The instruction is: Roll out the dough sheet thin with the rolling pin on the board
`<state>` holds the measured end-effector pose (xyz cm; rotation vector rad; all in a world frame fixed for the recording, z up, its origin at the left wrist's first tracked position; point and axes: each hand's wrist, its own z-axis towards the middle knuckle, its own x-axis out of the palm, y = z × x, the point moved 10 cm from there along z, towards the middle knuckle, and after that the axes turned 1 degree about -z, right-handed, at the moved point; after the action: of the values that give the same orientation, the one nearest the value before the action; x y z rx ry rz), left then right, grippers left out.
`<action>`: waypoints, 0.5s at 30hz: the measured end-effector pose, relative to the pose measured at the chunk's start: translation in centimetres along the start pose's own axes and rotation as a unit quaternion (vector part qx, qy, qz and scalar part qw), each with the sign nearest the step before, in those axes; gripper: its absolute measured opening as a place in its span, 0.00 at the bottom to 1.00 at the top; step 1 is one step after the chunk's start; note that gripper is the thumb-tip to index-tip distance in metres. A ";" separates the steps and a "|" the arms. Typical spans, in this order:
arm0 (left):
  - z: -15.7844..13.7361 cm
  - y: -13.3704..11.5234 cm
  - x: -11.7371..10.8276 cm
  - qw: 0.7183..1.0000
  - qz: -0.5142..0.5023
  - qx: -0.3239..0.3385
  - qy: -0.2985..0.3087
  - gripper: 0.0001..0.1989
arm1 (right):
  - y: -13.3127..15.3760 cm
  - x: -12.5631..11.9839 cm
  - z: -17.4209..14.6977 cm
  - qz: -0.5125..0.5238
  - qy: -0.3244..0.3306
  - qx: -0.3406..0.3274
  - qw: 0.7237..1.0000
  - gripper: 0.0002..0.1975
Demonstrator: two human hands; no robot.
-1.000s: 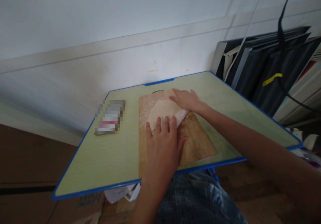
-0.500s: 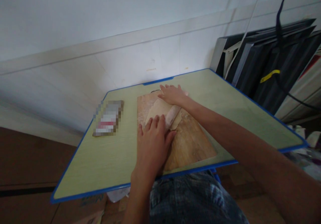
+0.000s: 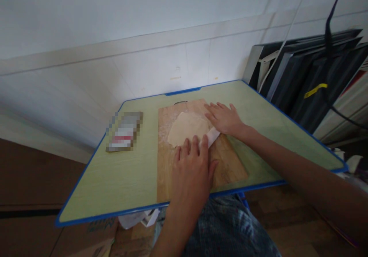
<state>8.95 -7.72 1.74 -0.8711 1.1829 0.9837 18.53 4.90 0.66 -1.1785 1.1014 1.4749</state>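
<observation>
A thin, flattened sheet of dough (image 3: 188, 128) lies on a wooden cutting board (image 3: 230, 167) dusted with flour. A pale, floury rolling pin (image 3: 213, 135) lies slanted along the dough's right edge, its two ends hidden under my hands. My left hand (image 3: 193, 163) rests over the near end, palm down, fingers stretched out and slightly apart. Over the far end lies my right hand (image 3: 225, 119), flat with its fingers spread, at the board's right edge.
The board sits on a light green folding table (image 3: 123, 184) with a blue rim. A blurred-out packet (image 3: 125, 132) lies on its left side. Behind is a white wall (image 3: 161, 69); dark panels (image 3: 304, 69) lean at the right, with a hanging black cable (image 3: 328, 30).
Both hands have moved right and a little toward me, and the rolling pin has rolled with them from the dough's middle to its right edge. More of the dough shows now.
</observation>
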 end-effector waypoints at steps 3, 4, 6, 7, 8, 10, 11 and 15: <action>0.4 0.9 0.0 1.000 0.002 -0.011 -0.001 0.26 | 0.6 0.1 1.1 0.016 -0.002 -0.005 1.000 0.25; 0.6 1.4 -0.1 1.000 0.000 -0.016 0.002 0.25 | 1.2 0.2 1.9 0.024 -0.002 -0.012 1.000 0.25; 1.0 2.4 -0.1 1.000 -0.006 -0.024 0.012 0.25 | 2.6 0.3 3.8 0.037 -0.004 -0.031 0.999 0.25; 1.2 2.9 0.0 0.999 -0.009 -0.029 0.019 0.25 | 3.3 0.3 4.7 0.041 -0.008 -0.040 0.998 0.25; 1.3 3.3 0.1 0.999 -0.012 -0.033 0.027 0.26 | 4.0 0.3 5.5 0.045 -0.013 -0.046 0.998 0.26; 1.5 4.0 0.4 0.998 -0.016 -0.041 0.038 0.26 | 5.4 0.2 6.6 0.048 -0.021 -0.061 0.997 0.26; 1.5 4.2 0.5 0.998 -0.018 -0.042 0.039 0.26 | 5.9 0.2 6.9 0.048 -0.022 -0.068 0.996 0.26; 1.3 3.8 0.5 0.999 -0.019 -0.032 0.031 0.27 | 6.1 0.4 6.6 0.040 -0.013 -0.072 0.997 0.27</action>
<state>5.80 -5.16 1.32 -0.9766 1.1884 0.9739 11.42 10.28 1.81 -1.2218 1.0497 1.6505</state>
